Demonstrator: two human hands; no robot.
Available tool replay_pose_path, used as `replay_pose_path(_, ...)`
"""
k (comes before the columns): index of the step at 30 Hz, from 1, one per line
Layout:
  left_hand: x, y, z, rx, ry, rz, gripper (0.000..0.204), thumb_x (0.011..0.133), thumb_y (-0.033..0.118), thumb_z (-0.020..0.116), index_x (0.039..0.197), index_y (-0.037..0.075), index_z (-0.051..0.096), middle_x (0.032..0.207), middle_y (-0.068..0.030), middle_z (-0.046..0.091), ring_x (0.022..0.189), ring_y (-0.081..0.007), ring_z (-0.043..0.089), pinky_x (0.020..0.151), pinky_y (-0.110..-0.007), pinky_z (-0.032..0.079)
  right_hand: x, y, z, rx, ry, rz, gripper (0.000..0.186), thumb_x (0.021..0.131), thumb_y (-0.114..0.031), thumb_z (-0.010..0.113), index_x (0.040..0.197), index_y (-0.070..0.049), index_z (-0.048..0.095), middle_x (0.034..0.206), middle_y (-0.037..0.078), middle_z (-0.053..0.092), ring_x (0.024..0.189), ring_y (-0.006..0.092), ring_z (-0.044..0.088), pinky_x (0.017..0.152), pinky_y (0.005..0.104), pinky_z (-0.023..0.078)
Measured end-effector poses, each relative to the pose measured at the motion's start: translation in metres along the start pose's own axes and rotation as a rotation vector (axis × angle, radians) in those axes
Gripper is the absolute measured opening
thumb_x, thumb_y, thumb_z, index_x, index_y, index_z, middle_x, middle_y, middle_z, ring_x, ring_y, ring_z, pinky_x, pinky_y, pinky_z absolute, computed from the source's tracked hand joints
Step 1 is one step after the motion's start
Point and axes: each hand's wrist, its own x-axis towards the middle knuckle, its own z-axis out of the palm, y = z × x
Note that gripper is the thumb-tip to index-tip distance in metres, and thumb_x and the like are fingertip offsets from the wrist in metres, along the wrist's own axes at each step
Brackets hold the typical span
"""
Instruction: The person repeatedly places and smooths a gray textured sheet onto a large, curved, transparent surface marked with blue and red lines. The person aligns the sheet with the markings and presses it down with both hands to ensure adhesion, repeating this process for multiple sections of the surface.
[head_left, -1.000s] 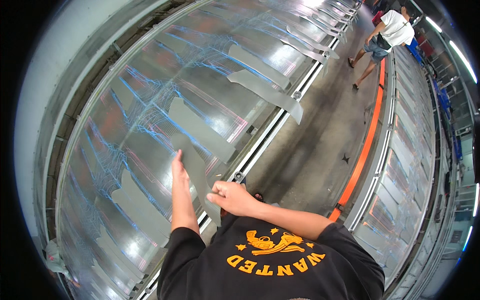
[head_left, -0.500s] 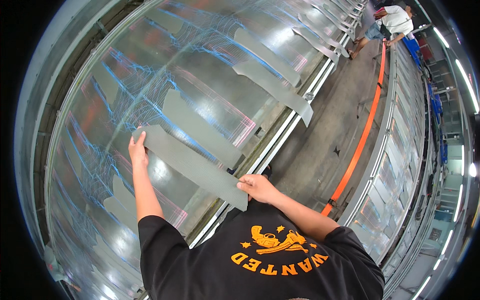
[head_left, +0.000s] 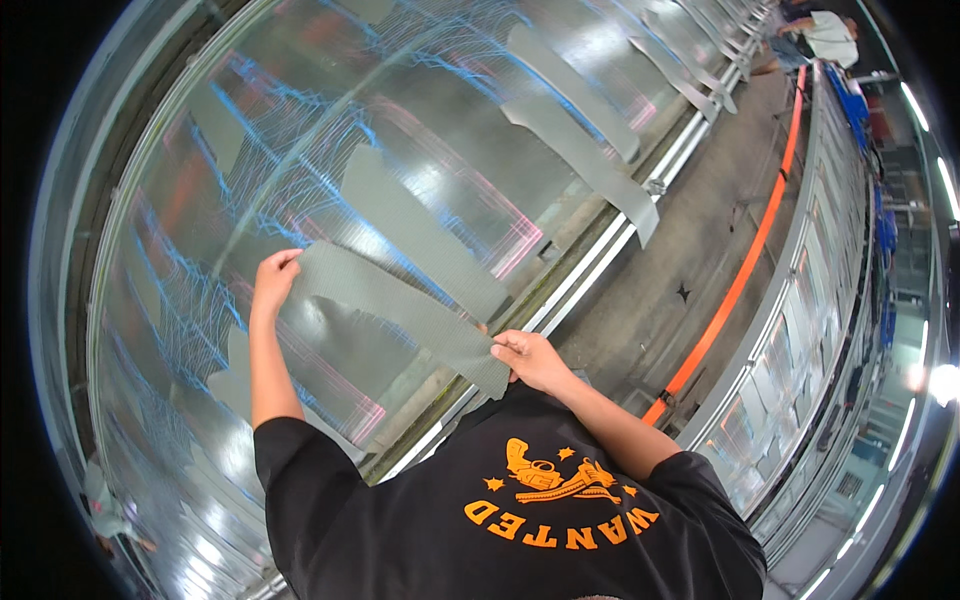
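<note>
Note black shirt (head_left: 390, 525) nearest; see right hand (head_left: 532, 360) clamped, thumb to fingers, on near end of grey sheet (head_left: 395, 300); find sheet stretched slantwise between both hands, over table (head_left: 315, 342); cannot tell whether touching it; see left hand (head_left: 273, 285) clamped on far corner of same sheet; note second sheet (head_left: 420, 222) just beyond, lying on blue-lined table; farther off, see curved sheet (head_left: 588, 165) reaching across white rail (head_left: 575, 281); across floor (head_left: 640, 310), note orange strip (head_left: 740, 283); farthest, co-worker (head_left: 833, 38) in white top.
</note>
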Motion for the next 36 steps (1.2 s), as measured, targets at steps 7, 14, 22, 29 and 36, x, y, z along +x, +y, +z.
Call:
replay_pose_path(7, 0.026, -0.009, 0.012, 0.133, -0.006, 0.061, 0.027, 0.098, 0.027, 0.062, 0.092, 0.001, 0.067, 0.077, -0.0003, 0.062, 0.075, -0.0106, 0.055, 0.068, -0.034, 0.046, 0.003, 0.002, 0.011, -0.033, -0.018, 0.012, 0.024, 0.107, -0.021, 0.062, 0.113, 0.001, 0.07, 0.089, 0.002, 0.071, 0.074, 0.0088, 0.066, 0.062, 0.0261, 0.056)
replay_pose_path(14, 0.039, 0.036, 0.024, 0.047, -0.084, -0.027, 0.026, 0.097, 0.032, 0.073, 0.101, 0.007, 0.072, 0.087, -0.0001, 0.068, 0.081, -0.0107, 0.058, 0.076, -0.031, 0.048, 0.02, 0.002, 0.019, 0.08, -0.106, 0.076, 0.023, 0.108, -0.019, 0.061, 0.115, 0.002, 0.068, 0.096, 0.004, 0.071, 0.08, 0.009, 0.066, 0.064, 0.0268, 0.057)
replay_pose_path(22, 0.085, 0.048, 0.02, 0.061, -0.022, -0.004, 0.032, 0.092, 0.038, 0.08, 0.101, 0.006, 0.078, 0.095, -0.0046, 0.075, 0.089, -0.015, 0.067, 0.082, -0.033, 0.052, 0.042, -0.006, 0.025, 0.103, -0.091, 0.2, 0.025, 0.108, -0.021, 0.061, 0.114, 0.003, 0.067, 0.097, 0.005, 0.07, 0.075, 0.0118, 0.066, 0.065, 0.0283, 0.059)
replay_pose_path(29, 0.118, 0.027, 0.028, 0.431, 0.117, 0.123, 0.029, 0.084, 0.04, 0.083, 0.094, 0.013, 0.082, 0.114, -0.0106, 0.071, 0.106, -0.0305, 0.069, 0.091, -0.044, 0.054, 0.066, 0.005, 0.033, 0.193, -0.067, 0.253, 0.028, 0.108, -0.025, 0.061, 0.112, 0.002, 0.067, 0.086, 0.003, 0.065, 0.067, 0.011, 0.063, 0.065, 0.0295, 0.059)
replay_pose_path(36, 0.12, 0.034, 0.032, 0.499, 0.116, 0.116, 0.034, 0.084, 0.041, 0.084, 0.095, 0.009, 0.081, 0.118, -0.0122, 0.068, 0.113, -0.0316, 0.064, 0.098, -0.042, 0.05, 0.081, 0.018, 0.032, 0.128, -0.077, 0.278, 0.028, 0.109, -0.027, 0.059, 0.107, 0.0, 0.068, 0.085, 0.002, 0.066, 0.068, 0.0126, 0.064, 0.064, 0.0302, 0.057)
